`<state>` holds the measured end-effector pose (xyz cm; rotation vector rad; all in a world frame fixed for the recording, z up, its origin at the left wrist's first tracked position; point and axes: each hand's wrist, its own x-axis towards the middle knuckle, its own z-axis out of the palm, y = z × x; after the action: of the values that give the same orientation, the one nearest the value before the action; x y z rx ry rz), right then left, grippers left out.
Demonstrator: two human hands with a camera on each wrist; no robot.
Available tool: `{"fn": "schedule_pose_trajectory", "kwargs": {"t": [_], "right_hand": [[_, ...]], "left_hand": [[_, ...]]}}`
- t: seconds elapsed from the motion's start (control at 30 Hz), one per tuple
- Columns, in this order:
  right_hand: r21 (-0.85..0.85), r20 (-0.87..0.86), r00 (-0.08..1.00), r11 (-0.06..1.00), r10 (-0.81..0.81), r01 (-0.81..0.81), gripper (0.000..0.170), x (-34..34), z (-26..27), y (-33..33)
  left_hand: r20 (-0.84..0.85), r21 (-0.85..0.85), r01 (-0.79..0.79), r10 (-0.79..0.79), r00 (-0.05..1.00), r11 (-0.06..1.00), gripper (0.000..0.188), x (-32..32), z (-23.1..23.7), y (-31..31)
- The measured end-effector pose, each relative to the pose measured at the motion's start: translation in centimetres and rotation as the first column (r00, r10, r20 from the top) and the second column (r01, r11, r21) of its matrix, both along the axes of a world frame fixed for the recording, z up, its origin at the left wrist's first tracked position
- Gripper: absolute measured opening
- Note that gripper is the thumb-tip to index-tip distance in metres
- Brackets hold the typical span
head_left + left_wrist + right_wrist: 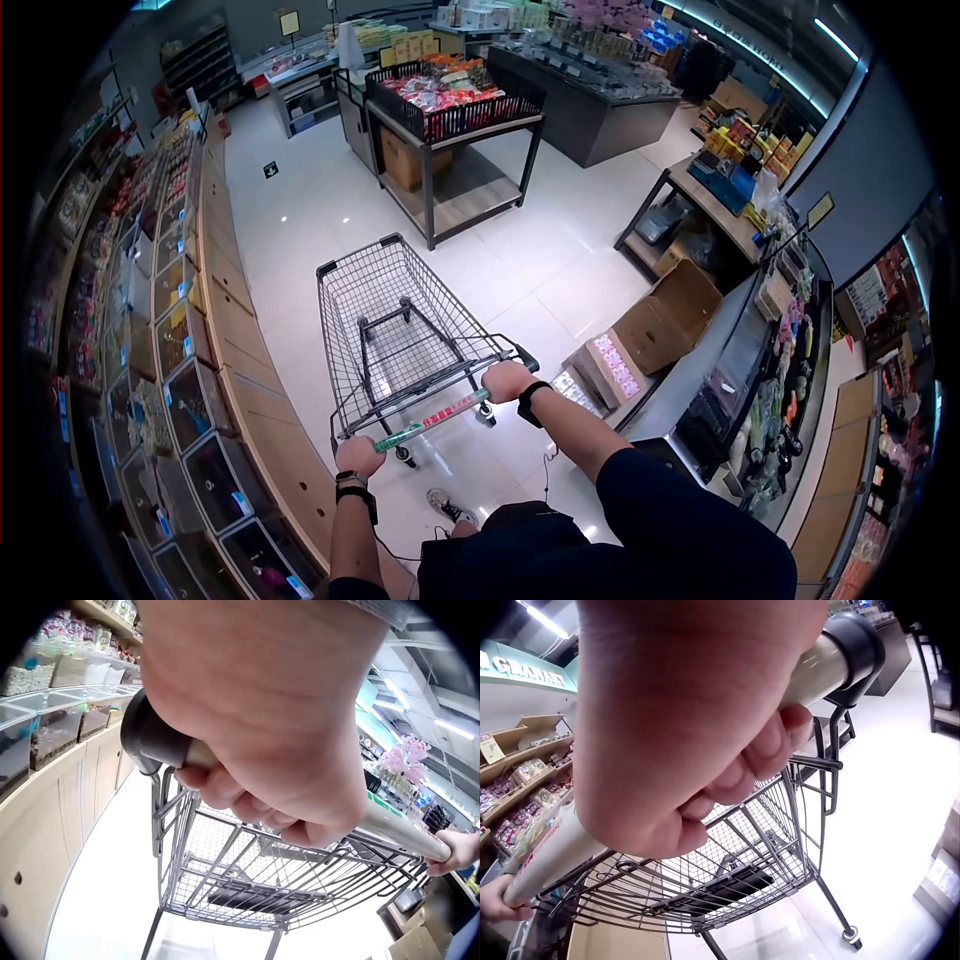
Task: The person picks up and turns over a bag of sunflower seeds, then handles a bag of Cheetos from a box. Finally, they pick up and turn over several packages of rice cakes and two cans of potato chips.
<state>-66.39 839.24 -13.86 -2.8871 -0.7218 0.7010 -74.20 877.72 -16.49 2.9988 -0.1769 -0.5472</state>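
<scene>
Has a wire shopping cart point(400, 330) straight ahead on the pale tiled floor point(285, 290), with basket pointing away and handle point(432, 420) nearest the body. Grasps that handle in both hands, on either side of a green strip with red lettering. Wraps the left hand point(360, 457) firmly around the left end, fingers curled under the bar, just beside a dark end cap point(154, 735). Clasps the right end in the right hand point(508, 381) in the same closed way, near the other dark cap point(859, 656). Wears a dark wrist strap point(531, 401) on the right arm. Rests one shoe point(445, 503) on the floor, on the body's side of the cart.

To the left, has a curving row of clear bins point(192, 405) beside pale wooden cabinets point(290, 470). To the right, on the floor well apart from the left hand, has an open cardboard box point(668, 318) beside pink-and-white packs point(615, 365). Farther right, has a counter of wrapped goods point(790, 385). Beyond the basket, faces a display table point(480, 203) bearing red packets point(455, 95) on top and a brown carton point(400, 160) on the lower shelf.
</scene>
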Motion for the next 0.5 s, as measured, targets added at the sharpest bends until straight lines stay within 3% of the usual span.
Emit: {"fn": "schedule_pose_trajectory", "kwargs": {"t": [0.43, 0.5], "right_hand": [[0.059, 0.045, 0.990, 0.990, -0.134, 0.131, 0.016, 26.3, -1.6, 10.9], [0.074, 0.043, 0.993, 0.991, -0.112, 0.108, 0.016, 31.0, -1.6, 11.5]], "left_hand": [[0.089, 0.043, 0.078, -0.081, 0.993, 0.996, 0.025, 29.3, -2.3, 11.1], [0.099, 0.032, -0.029, 0.026, 0.995, 0.999, 0.025, 33.2, -2.7, 11.4]]}}
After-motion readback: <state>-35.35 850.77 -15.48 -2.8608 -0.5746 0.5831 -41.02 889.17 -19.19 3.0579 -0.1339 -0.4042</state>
